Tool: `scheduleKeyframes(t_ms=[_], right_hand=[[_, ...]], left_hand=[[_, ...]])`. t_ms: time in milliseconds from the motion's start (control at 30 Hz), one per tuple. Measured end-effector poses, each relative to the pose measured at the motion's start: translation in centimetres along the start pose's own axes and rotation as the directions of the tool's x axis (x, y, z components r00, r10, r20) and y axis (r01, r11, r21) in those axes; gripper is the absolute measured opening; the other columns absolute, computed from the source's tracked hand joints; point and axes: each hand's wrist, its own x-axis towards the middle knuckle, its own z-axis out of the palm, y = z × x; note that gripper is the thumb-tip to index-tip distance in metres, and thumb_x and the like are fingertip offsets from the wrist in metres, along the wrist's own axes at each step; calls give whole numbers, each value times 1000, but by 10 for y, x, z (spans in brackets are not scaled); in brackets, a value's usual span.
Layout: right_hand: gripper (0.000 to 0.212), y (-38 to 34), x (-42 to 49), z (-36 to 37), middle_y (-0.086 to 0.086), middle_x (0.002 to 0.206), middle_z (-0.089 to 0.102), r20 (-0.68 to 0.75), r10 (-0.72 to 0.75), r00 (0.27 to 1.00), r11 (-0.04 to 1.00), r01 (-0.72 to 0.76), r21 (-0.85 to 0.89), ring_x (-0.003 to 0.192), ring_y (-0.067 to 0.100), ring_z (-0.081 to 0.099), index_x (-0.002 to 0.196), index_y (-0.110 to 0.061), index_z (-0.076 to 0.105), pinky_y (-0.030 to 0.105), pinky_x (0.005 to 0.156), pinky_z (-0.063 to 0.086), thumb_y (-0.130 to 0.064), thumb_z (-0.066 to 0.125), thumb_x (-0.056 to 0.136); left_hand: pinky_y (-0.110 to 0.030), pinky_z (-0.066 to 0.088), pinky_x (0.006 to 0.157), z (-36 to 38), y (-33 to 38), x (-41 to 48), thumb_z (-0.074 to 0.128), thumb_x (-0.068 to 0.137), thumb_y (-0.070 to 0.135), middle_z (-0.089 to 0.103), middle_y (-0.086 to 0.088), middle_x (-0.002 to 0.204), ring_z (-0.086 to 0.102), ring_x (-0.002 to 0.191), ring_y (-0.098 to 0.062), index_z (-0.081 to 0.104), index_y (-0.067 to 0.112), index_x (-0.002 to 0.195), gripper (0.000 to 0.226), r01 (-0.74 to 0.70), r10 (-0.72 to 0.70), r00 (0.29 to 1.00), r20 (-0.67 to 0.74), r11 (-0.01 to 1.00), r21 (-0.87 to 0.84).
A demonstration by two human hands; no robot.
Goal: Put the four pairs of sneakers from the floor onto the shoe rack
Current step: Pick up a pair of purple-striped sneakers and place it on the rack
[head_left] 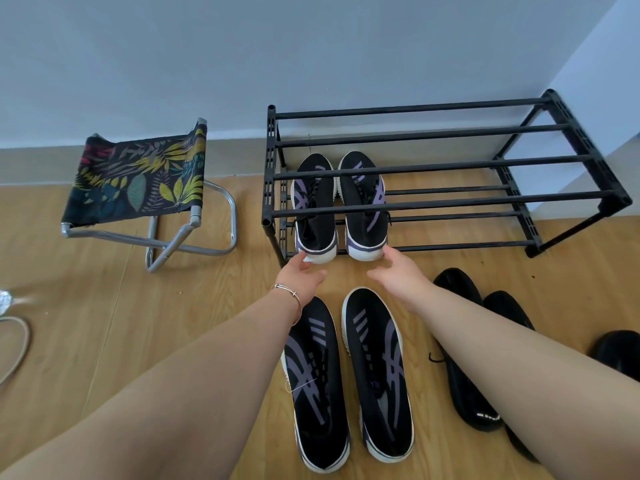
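A black shoe rack (446, 168) of bar shelves stands against the wall on a wooden floor (221, 282). On its lower shelf, at the left end, a pair of black-and-purple sneakers (341, 206) sits side by side with the white heels at the front edge, toes toward the wall; the upper shelf's bars cross over them. The left hand (303, 276) reaches to the left shoe's heel, fingers loosely spread and touching its white sole, a thin bracelet (289, 294) on the wrist. The right hand (403, 275) is likewise spread, its fingertips at the right shoe's heel; neither hand is closed around anything. On the floor just in front of the rack, between the two forearms, lies a second black-and-purple pair (348, 379), toes pointing toward the rack. To its right, partly hidden behind the right arm, lie black sneakers (474, 372), and another dark shoe (620, 351) shows at the right edge of the view. Left of the rack stands a folding stool (145, 188) with a leaf-print fabric seat.
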Motion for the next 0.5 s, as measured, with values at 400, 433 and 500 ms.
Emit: scheduleKeyframes(t_ms=[400, 433, 500], right_hand=[[72, -26, -30, 1, 9, 157, 38, 158, -346, 925, 465, 315, -827, 142, 30, 38, 154, -15, 30, 46, 112, 39, -46, 55, 94], [68, -27, -34, 1, 9, 152, 44, 189, -396, 898, 379, 348, -857, 138, 30, 42, 150, -14, 36, 46, 111, 39, -46, 53, 93], [62, -30, -42, 2, 8, 143, 50, 233, -469, 852, 272, 390, -880, 131, 30, 47, 143, -13, 44, 47, 110, 38, -45, 52, 90]], left_hand=[[-46, 48, 100, -11, 16, -22, 51, 94, 43, 32, -10, 157, 44, 135, -32, 15, 25, 156, 73, -187, 152, 981, 117, 620, 762], [-46, 48, 100, -10, 15, -28, 49, 94, 44, 33, -9, 156, 42, 135, -32, 16, 25, 156, 72, -207, 187, 975, 122, 549, 810], [-44, 46, 98, -10, 11, -40, 44, 95, 46, 37, -7, 152, 41, 133, -30, 17, 23, 154, 69, -232, 272, 954, 123, 415, 880]])
